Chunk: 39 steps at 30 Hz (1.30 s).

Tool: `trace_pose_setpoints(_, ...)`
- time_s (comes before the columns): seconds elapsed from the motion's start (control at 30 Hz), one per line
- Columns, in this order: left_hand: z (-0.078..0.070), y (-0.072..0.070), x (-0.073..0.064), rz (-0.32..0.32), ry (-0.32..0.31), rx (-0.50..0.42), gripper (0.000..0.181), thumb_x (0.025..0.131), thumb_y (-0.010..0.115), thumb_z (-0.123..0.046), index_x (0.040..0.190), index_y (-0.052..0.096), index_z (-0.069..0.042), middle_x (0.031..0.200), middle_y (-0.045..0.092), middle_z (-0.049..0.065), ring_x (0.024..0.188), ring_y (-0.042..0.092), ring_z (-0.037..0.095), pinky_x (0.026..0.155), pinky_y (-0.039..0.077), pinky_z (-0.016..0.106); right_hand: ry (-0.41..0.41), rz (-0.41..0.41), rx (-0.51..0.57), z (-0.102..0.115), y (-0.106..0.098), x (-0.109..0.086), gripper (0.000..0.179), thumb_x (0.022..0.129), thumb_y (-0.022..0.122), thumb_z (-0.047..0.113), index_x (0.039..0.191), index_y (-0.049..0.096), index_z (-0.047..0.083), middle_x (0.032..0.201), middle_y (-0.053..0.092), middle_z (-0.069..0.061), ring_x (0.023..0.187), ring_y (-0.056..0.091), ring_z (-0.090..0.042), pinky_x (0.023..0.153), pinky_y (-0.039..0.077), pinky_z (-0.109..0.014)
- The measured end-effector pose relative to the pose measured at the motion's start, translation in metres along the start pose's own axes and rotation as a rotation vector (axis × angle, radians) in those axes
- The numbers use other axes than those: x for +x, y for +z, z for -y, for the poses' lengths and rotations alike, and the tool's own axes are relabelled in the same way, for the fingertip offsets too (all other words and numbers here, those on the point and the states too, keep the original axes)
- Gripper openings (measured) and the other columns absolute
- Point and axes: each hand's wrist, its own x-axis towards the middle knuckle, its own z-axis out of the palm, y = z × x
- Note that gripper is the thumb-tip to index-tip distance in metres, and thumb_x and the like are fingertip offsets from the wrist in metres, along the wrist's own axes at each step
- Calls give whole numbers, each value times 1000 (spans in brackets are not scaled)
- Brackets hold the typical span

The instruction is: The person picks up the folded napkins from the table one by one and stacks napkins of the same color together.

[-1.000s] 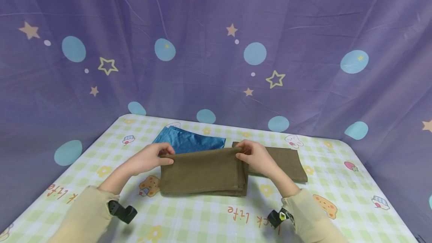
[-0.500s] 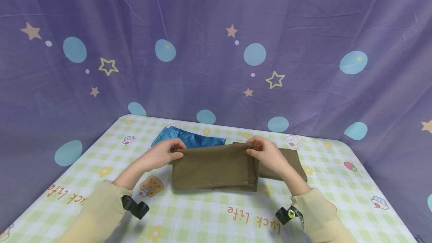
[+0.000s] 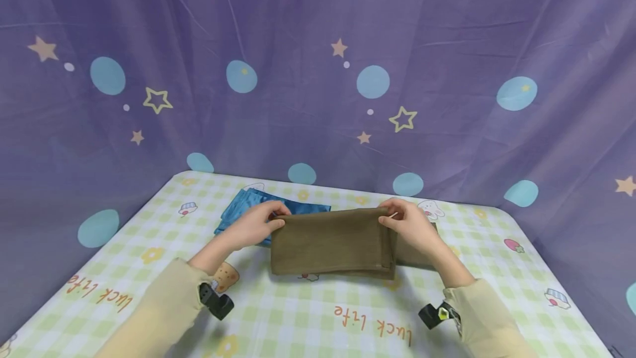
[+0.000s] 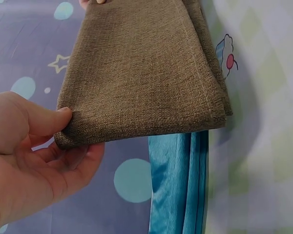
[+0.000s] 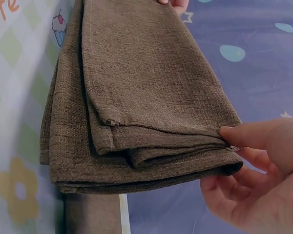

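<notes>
A folded brown cloth hangs lifted off the checked table, held by its two upper corners. My left hand pinches the left corner between thumb and fingers. My right hand pinches the right corner, where several folded layers show. Behind the lifted cloth, a second folded brown cloth lies flat on the table at the right, mostly hidden. A folded shiny blue cloth lies flat at the back left, partly under my left hand; it also shows below the brown cloth.
A purple curtain with stars and blue dots hangs close behind the table and round both sides. The table's front half carries only its printed pattern and the words "luck life".
Both hands have carried the brown cloth away from me and to the right, lifting it higher off the table. It now covers more of the second brown cloth.
</notes>
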Motion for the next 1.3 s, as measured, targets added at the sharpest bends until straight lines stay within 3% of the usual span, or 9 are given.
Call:
trace_pose_setpoints(0.3, -8, 7, 15, -6, -22, -33, 11, 90, 57, -16, 99, 63, -18, 97, 60, -2, 88, 55, 15, 74, 46, 32, 35, -6, 1, -11, -13, -4, 26, 85, 63, 17, 110, 60, 10, 91, 59, -8, 81, 59, -19, 65, 47, -30)
trace_pose_setpoints(0.6, -10, 19, 31, -24, -24, -101, 13, 87, 62, -18, 100, 66, -19, 101, 63, -2, 100, 56, 18, 87, 44, 37, 50, -29, -50, -18, -26, -7, 27, 86, 63, 19, 110, 60, 9, 96, 61, -10, 83, 61, -21, 64, 47, -30)
trace_pose_setpoints(1.3, -26, 48, 66, -62, -47, -220, 16, 84, 65, -19, 100, 67, -17, 99, 63, -1, 85, 56, 15, 69, 48, 28, 95, -111, -80, -45, -52, -9, 32, 87, 62, 19, 113, 58, 1, 104, 62, -21, 90, 61, -29, 71, 49, -34)
